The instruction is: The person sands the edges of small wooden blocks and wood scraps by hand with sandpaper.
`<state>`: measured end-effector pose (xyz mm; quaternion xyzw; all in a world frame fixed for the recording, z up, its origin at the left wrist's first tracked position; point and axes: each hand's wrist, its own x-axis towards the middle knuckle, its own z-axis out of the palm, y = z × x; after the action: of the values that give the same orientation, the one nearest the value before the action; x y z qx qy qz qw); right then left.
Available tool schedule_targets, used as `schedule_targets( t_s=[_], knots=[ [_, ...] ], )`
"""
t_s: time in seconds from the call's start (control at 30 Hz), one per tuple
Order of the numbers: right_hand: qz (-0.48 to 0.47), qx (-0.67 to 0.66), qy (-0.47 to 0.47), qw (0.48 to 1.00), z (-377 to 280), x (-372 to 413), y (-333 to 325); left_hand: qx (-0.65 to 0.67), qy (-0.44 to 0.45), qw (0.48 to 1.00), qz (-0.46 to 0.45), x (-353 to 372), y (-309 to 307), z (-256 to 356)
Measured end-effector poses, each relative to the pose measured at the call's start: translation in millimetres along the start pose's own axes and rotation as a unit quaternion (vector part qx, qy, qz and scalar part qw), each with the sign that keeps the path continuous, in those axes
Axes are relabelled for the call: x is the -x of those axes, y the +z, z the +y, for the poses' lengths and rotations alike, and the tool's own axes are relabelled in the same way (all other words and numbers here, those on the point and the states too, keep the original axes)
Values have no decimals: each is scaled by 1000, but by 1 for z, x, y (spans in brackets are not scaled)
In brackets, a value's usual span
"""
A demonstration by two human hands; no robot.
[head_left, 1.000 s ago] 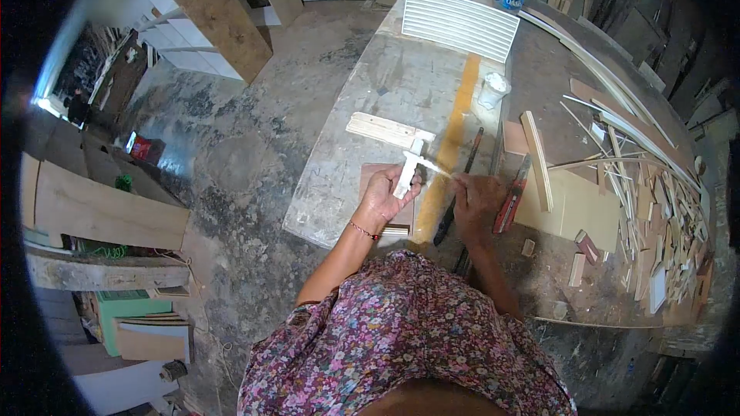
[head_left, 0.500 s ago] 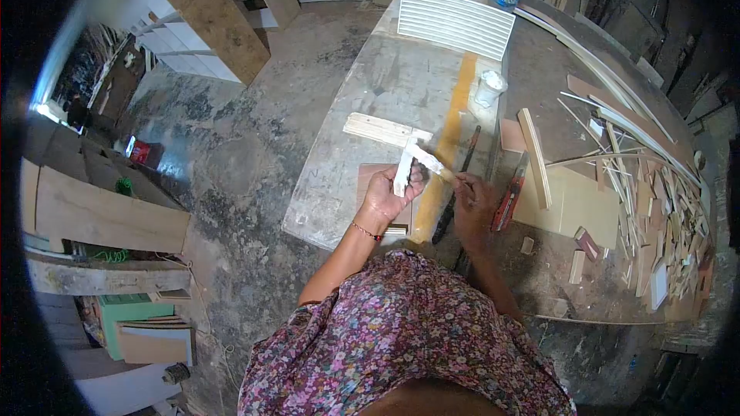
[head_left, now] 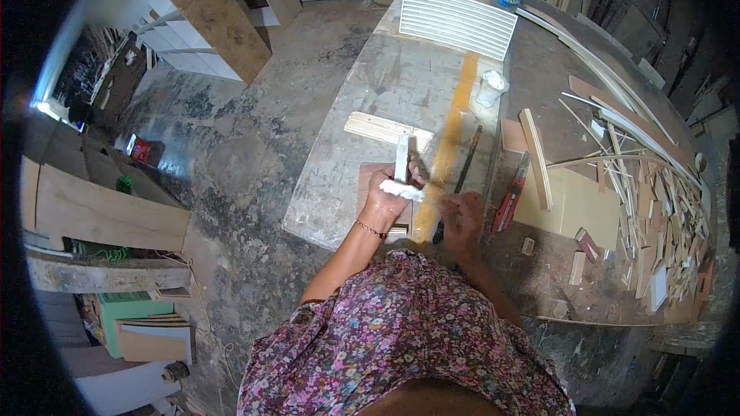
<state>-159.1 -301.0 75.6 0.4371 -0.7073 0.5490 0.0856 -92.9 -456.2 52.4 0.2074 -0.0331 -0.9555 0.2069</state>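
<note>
My left hand (head_left: pixel 391 189) is closed around a short white wooden strip (head_left: pixel 402 156), which points up away from me over the workbench. Across the strip's near end lies the white-coated tip of a small stick (head_left: pixel 404 190), thick with what looks like white glue. My right hand (head_left: pixel 463 219) pinches the stick's other end, which is smeared by motion. Beyond my left hand rest some pale wooden strips (head_left: pixel 374 129) lying side by side. A thin dark tool (head_left: pixel 469 160) lies near my right hand, beside a red utility knife (head_left: pixel 509 204).
An open white tub (head_left: pixel 491 88) stands farther up the workbench (head_left: pixel 324 177), below a white slatted panel (head_left: pixel 456 21). Wood offcuts (head_left: pixel 663 239) pile up on the right. A long wooden strip (head_left: pixel 535 158) lies near the knife. Shelving units (head_left: pixel 208 15) stand at upper left.
The white-coated stick has swung from the strip's far end down to its near end. My right hand has moved lower and toward me. The strip now points more directly away.
</note>
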Motion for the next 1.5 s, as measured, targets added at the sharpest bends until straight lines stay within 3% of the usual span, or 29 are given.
schedule_targets(
  t_s=[0.07, 0.1, 0.43, 0.53, 0.83, 0.93, 1.03, 1.13, 1.23, 1.33, 1.43, 1.5],
  knots=[
    [22, -2, 33, 999, 2, -7, 0, -51, 25, 992, 112, 12, 26, -3],
    [31, 8, 61, 998, 7, -11, 0, -6, -28, 1000, 3, 11, 17, 2],
    [-20, 61, 160, 985, 30, -37, 3, -224, -29, 972, 67, 25, 21, 0],
    [23, -56, 230, 971, 22, -51, 0, -229, -36, 971, 65, 25, 20, -1],
    [-78, 20, 137, 987, 25, -33, -2, -201, -52, 976, 59, 14, 8, 2],
    [-48, 59, 146, 986, 45, -32, 6, -242, -63, 968, 7, 11, 4, 2],
    [-25, 67, 237, 969, 54, -46, 9, -266, -60, 961, 40, 13, 10, 1],
    [-5, -42, 270, 962, 34, -64, -1, -275, -62, 959, 21, 9, 11, 4],
    [-12, 27, 232, 972, 44, -63, 1, -270, -67, 961, -13, -4, 8, 13],
    [7, -63, 252, 966, 60, -56, 9, -284, -46, 956, 49, -25, 22, 21],
    [16, -29, 255, 966, 62, -56, 8, -293, -36, 953, 64, -73, 26, 33],
    [26, -96, 304, 948, 63, -56, 9, -344, -24, 936, 63, -114, 20, 45]
  ],
)
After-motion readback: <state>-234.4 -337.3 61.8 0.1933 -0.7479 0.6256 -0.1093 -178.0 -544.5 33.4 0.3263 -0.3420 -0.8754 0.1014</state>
